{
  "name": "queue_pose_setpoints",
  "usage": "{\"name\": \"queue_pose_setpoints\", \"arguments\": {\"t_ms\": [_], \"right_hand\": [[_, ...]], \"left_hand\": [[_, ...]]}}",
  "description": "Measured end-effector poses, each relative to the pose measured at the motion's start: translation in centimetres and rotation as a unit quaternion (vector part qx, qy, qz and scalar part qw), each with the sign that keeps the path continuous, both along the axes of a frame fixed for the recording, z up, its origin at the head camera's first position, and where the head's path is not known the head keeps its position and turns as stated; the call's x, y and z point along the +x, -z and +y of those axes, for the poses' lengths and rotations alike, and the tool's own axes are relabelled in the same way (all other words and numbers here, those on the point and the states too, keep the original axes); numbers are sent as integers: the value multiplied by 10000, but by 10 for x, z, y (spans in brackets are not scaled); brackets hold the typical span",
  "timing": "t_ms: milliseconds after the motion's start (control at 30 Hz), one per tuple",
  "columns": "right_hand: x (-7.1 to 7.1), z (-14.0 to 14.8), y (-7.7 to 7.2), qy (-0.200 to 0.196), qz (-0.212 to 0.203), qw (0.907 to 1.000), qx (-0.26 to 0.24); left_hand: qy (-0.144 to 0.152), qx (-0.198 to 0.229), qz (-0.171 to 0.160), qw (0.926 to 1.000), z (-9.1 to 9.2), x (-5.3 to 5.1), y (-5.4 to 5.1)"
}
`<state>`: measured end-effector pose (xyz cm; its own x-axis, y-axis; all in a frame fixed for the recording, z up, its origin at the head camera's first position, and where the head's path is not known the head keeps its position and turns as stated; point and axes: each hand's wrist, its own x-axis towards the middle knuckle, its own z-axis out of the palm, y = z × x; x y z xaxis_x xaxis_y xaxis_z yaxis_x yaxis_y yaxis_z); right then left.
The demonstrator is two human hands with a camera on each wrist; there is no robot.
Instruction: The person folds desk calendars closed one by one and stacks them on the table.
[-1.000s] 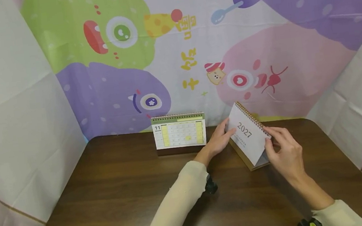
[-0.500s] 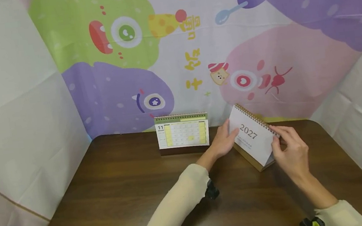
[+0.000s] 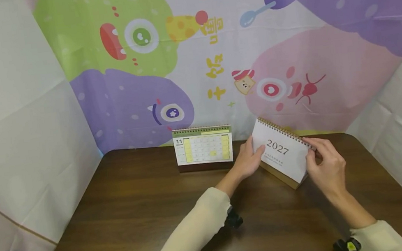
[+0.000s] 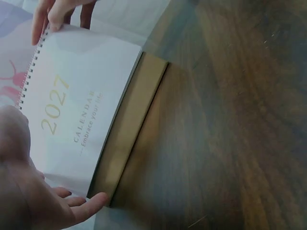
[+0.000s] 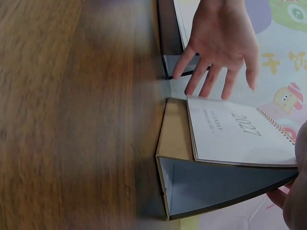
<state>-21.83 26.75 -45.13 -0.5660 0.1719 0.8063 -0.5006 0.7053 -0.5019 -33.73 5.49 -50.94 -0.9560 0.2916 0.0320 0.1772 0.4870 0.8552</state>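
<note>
On a dark-brown wooden table, a person's right hand pinches the top right corner of a white, spiral-bound 2027 desk calendar standing at far right; the left hand, fingers spread, touches its left edge. Beyond hangs a cartoon-printed cloth.

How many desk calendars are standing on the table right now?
2. The white 2027 calendar is on the right, between the left hand and right hand; the green-topped calendar stands to its left, near the table's back edge.
</note>
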Motion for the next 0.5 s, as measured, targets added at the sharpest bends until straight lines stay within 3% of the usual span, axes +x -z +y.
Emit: {"name": "queue_pose_setpoints", "arguments": {"t_ms": [167, 400, 500], "right_hand": [[-1, 1, 0, 47, -2, 10000, -81], [2, 4, 3, 305, -155, 9983, -466], [1, 5, 4, 417, -177, 9981, -413]], "left_hand": [[-89, -71, 34, 9999, 0, 10, -7], [-80, 283, 130, 9995, 0, 4, -4], [-29, 516, 99, 9986, -4, 8, -12]]}}
